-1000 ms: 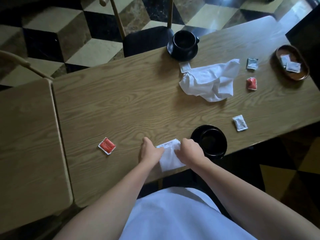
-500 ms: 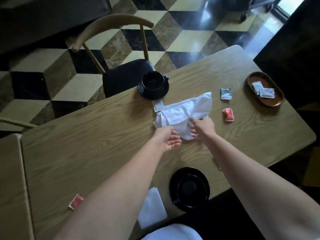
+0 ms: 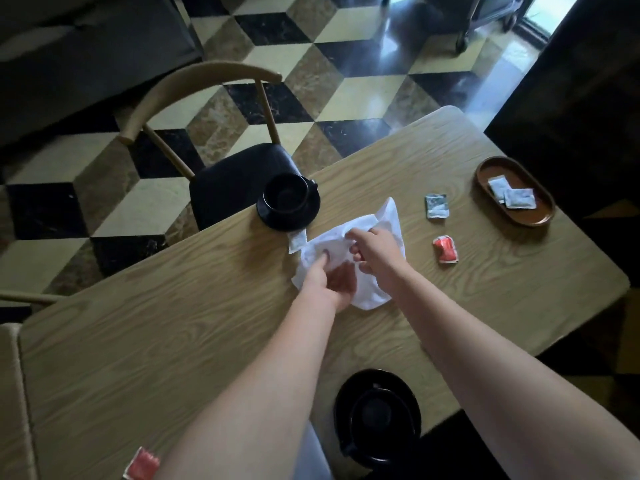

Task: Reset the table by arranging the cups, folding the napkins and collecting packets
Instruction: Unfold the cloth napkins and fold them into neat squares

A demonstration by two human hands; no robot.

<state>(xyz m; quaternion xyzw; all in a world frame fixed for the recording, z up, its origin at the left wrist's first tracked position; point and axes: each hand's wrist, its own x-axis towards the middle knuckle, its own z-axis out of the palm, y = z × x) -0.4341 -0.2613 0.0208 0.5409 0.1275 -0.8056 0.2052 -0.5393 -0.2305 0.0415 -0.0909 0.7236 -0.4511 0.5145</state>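
Note:
A crumpled white napkin (image 3: pixel 389 218) lies in the middle of the wooden table (image 3: pixel 173 323). My left hand (image 3: pixel 330 280) grips its near left part, thumb raised. My right hand (image 3: pixel 375 251) pinches a fold at its top. A black cup on a saucer (image 3: pixel 287 199) stands just beyond the napkin, and a second black cup on a saucer (image 3: pixel 377 414) sits at the near edge. A folded napkin (image 3: pixel 311 455) shows partly under my left arm. Loose packets: white (image 3: pixel 298 242) by the far saucer, grey (image 3: pixel 436 206), red (image 3: pixel 445 249), and red (image 3: pixel 142 465) at the near left.
An oval brown tray (image 3: pixel 535 218) at the far right of the table holds two white packets (image 3: pixel 512 197). A wooden chair (image 3: pixel 207 98) with a black seat stands behind the far cup. Another table (image 3: pixel 10 393) adjoins on the left.
Both hands left the folded napkin at the near edge and reached out to the crumpled napkin. They now have hold of it, and my view has tilted further forward.

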